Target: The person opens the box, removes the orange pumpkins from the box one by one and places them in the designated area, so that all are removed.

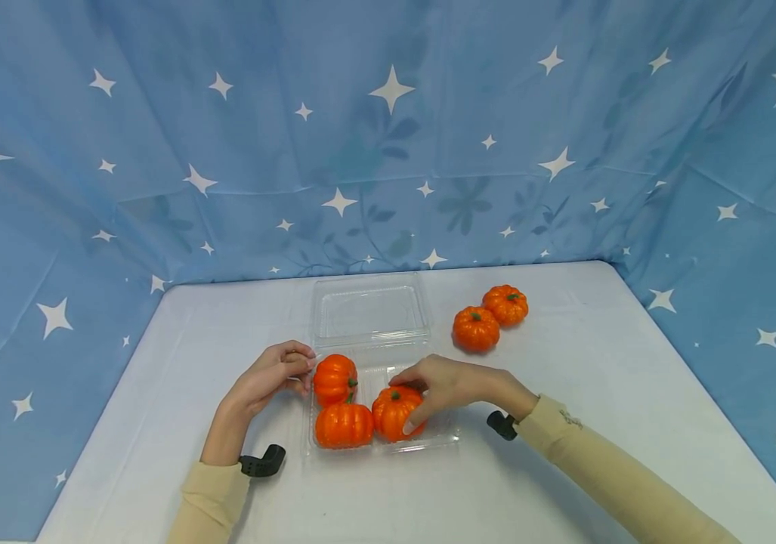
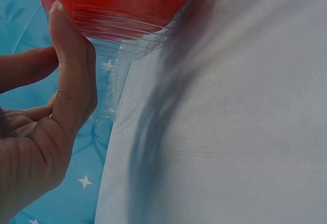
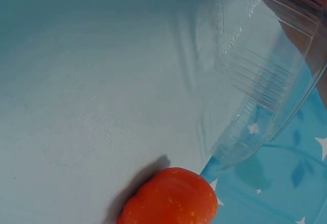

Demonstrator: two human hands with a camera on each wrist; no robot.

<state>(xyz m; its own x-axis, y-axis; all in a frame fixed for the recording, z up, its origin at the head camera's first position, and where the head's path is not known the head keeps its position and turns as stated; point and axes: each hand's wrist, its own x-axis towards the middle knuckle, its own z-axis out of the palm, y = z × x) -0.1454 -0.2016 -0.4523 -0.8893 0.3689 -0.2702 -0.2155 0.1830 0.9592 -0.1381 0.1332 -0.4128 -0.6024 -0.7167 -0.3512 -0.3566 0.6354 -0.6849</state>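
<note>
A clear plastic clamshell box (image 1: 438, 440) lies opened out, its lid (image 1: 370, 311) folded away toward the back. My left hand (image 1: 273, 379) holds the box's left edge; in the left wrist view a digit presses the ribbed wall (image 2: 115, 25). Two small orange pumpkins, one behind (image 1: 333, 378) and one in front (image 1: 343, 426), sit at the box's left side. Beside them, my right hand (image 1: 447, 385) grips a third pumpkin (image 1: 393, 410) within the box, thumb in front and fingers behind. The right wrist view shows the box's side (image 3: 260, 73), with the hand mostly hidden behind it.
Two more orange pumpkins, a nearer one (image 1: 475, 329) and a farther one (image 1: 506, 304), stand on the white tabletop (image 1: 564, 363), right of the lid. A blue star-patterned curtain (image 1: 258, 136) hangs behind the table and along both sides.
</note>
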